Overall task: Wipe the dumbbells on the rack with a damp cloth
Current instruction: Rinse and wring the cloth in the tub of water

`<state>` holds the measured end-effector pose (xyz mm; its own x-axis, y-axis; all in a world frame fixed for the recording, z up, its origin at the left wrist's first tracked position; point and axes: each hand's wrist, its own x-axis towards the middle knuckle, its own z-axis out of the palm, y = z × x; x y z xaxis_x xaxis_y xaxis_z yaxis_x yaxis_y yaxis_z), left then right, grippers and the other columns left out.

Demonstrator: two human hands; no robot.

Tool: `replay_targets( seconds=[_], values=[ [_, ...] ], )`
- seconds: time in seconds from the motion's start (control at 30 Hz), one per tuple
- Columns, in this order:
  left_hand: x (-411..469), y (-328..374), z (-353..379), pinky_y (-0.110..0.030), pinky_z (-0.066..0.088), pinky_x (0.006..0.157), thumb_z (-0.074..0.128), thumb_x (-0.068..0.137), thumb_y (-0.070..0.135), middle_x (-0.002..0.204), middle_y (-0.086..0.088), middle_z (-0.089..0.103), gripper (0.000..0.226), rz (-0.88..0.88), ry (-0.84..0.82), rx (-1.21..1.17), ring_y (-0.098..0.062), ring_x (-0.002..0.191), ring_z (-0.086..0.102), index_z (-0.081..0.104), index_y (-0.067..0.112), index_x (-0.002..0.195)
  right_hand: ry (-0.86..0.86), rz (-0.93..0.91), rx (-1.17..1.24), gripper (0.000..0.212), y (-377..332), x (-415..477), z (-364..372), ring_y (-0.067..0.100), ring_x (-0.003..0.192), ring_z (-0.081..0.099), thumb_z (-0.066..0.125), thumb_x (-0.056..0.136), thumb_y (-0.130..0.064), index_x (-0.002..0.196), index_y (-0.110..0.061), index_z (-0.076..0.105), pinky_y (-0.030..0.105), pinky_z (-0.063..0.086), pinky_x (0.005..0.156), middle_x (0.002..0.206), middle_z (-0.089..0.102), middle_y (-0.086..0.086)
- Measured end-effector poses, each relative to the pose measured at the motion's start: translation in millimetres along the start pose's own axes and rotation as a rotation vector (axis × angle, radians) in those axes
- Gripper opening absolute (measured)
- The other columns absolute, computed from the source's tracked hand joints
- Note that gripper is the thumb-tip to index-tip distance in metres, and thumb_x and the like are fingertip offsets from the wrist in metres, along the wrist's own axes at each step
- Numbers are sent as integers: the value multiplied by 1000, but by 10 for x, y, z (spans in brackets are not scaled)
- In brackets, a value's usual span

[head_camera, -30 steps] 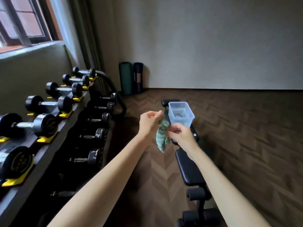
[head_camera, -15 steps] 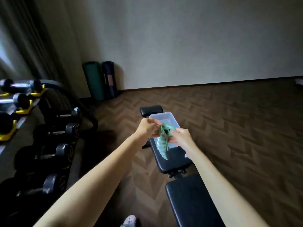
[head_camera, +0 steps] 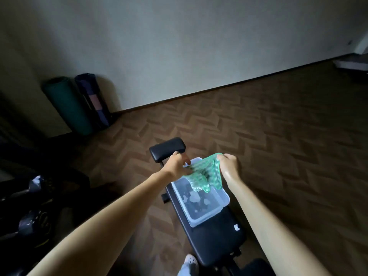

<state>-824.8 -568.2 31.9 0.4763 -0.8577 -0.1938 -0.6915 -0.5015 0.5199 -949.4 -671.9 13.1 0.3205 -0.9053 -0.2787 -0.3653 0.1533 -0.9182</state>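
A green patterned cloth (head_camera: 205,174) is stretched between my two hands above a clear plastic tub (head_camera: 201,202). My left hand (head_camera: 176,165) grips the cloth's left edge and my right hand (head_camera: 229,166) grips its right corner. The cloth's lower end hangs down into the tub, which holds a little water. A few dark dumbbells (head_camera: 33,220) on the rack show dimly at the lower left edge, well away from both hands.
The tub rests on a black padded weight bench (head_camera: 213,236) running from centre to the bottom edge. Two rolled mats (head_camera: 77,102) lean against the far wall at left. Herringbone wood floor (head_camera: 278,146) spreads to the right. A shoe (head_camera: 190,259) shows at the bottom.
The view swung right and down, so the rack slid almost out of sight. The twisted cloth has been spread open between my hands, now over the tub on the bench.
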Motion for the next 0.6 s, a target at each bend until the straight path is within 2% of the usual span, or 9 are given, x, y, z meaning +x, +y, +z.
replay_targets(
  seconds=[0.1, 0.17, 0.2, 0.3, 0.37, 0.43, 0.5, 0.6],
  values=[
    [615, -205, 83, -27, 35, 87, 58, 86, 3, 117, -20, 57, 24, -44, -161, 141, -26, 111, 48, 64, -5, 108, 3, 55, 27, 16, 63, 619, 220, 18, 66, 28, 53, 71, -17, 62, -13, 41, 30, 23, 60, 62, 30, 4],
    [986, -378, 175, -31, 40, 89, 50, 88, 3, 120, -21, 54, 27, -121, -211, 214, -32, 113, 51, 60, -4, 111, 15, 109, 16, 15, 157, 987, 327, 19, 66, 30, 50, 58, -25, 56, -13, 42, 32, 25, 60, 60, 32, 4],
    [1159, -455, 234, -33, 43, 88, 50, 88, 6, 121, -20, 53, 28, -177, -222, 227, -34, 112, 53, 58, -2, 113, 27, 147, 24, 16, 212, 1156, 363, 19, 64, 32, 50, 58, -26, 52, -14, 40, 32, 27, 60, 57, 34, 3],
    [1642, -623, 449, -38, 45, 86, 46, 92, 13, 122, -23, 53, 31, -298, -222, 182, -39, 111, 54, 50, -1, 120, 83, 269, 48, 29, 439, 1664, 465, 19, 61, 41, 57, 74, -16, 49, -14, 42, 34, 33, 62, 54, 43, 2],
    [1840, -699, 594, -38, 44, 84, 41, 95, 14, 121, -26, 54, 31, -316, -224, 118, -41, 109, 53, 45, -1, 122, 40, 329, 16, 25, 581, 1872, 529, 19, 66, 44, 56, 77, -15, 55, -14, 44, 32, 34, 63, 61, 46, 6],
    [2084, -833, 794, -38, 45, 80, 40, 97, 18, 116, -27, 56, 31, -326, -232, 55, -42, 104, 55, 46, 2, 124, -46, 371, -25, 15, 734, 2097, 666, 18, 66, 44, 56, 70, -21, 60, -14, 47, 31, 34, 62, 64, 46, 8],
    [2303, -1005, 1047, -38, 45, 77, 41, 98, 21, 112, -27, 59, 29, -329, -225, 31, -41, 100, 57, 52, 2, 117, -115, 424, -62, 13, 998, 2304, 838, 20, 61, 46, 56, 66, -21, 58, -13, 49, 32, 38, 63, 59, 47, 6],
    [2561, -1234, 1405, -38, 42, 79, 41, 97, 15, 112, -28, 55, 26, -315, -193, 22, -42, 97, 55, 57, -4, 104, -182, 447, -135, 33, 1508, 2540, 1072, 21, 58, 42, 53, 84, -5, 55, -14, 41, 31, 34, 57, 51, 45, 4]
  ],
)
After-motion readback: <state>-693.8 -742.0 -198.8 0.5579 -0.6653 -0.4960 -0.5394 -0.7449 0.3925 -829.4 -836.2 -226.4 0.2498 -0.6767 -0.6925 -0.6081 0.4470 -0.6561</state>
